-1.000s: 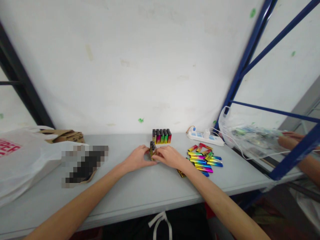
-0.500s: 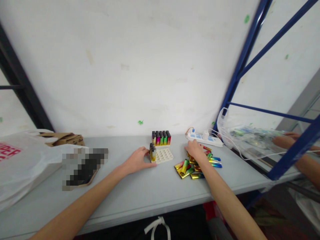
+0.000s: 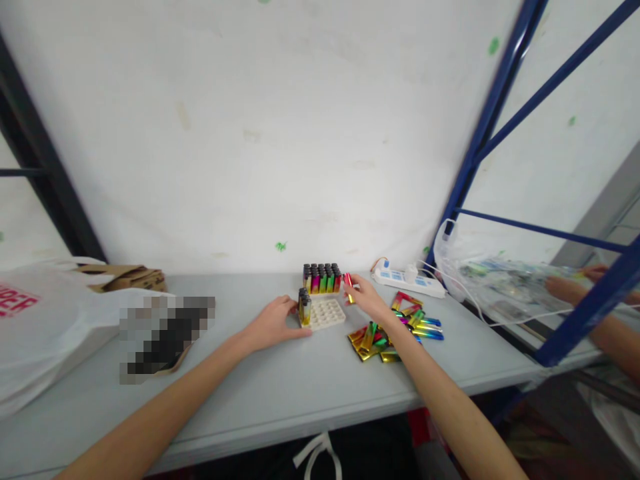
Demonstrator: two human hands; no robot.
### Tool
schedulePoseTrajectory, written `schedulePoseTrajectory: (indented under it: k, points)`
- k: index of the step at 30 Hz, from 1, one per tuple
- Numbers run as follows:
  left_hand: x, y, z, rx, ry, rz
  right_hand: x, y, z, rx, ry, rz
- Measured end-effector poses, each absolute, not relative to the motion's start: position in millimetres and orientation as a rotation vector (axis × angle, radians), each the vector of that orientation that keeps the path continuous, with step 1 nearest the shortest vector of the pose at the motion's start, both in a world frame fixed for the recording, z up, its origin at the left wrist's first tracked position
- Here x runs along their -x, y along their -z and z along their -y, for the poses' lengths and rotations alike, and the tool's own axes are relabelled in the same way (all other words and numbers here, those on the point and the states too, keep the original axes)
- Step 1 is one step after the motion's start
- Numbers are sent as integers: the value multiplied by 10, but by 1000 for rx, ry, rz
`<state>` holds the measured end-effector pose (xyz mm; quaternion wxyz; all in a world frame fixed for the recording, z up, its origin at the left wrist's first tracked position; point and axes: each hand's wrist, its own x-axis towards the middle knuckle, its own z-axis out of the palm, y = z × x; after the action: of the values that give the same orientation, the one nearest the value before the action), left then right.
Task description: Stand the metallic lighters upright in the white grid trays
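A white tray (image 3: 331, 313) with rows of round holes lies on the table. Several lighters (image 3: 305, 308) stand upright along its left side. My left hand (image 3: 273, 323) grips the tray's left end, thumb at the front corner and fingers behind the standing lighters. Pinched in my right hand (image 3: 365, 297) is a red and gold lighter (image 3: 349, 288), raised just right of the tray. Behind the tray, a block of several upright lighters (image 3: 323, 279) with black tops stands in rows. A loose pile of shiny coloured lighters (image 3: 373, 341) lies beneath and beside my right forearm.
A white power strip (image 3: 410, 281) with plugs and cables sits at the back right. Blue rack posts (image 3: 463, 180) and a clear plastic bag (image 3: 495, 280) are farther right, near another person's arm (image 3: 595, 313). At left are a white bag (image 3: 55, 333), cardboard (image 3: 125, 277) and a pixelated dark object (image 3: 170, 340).
My right hand has moved left and up from the pile to beside the tray, carrying a red and gold lighter. My left hand stays at the tray.
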<state>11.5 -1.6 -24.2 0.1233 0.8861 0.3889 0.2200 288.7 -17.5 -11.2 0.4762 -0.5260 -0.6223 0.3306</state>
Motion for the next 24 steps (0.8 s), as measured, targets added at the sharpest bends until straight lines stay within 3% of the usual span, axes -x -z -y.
schedulePoseTrajectory:
  k: [6,14,24]
  points:
    - [-121,227,32,-2590,-634,-1132,-2511,58,344,1094,-1187,1365]
    - [-129,220,46,-2600,-652,-1102,-2328,99,396,1335,-607,1569]
    - [-125,244,26,-2597,-658,-1117,-2327,149,365,1372,-517,1553]
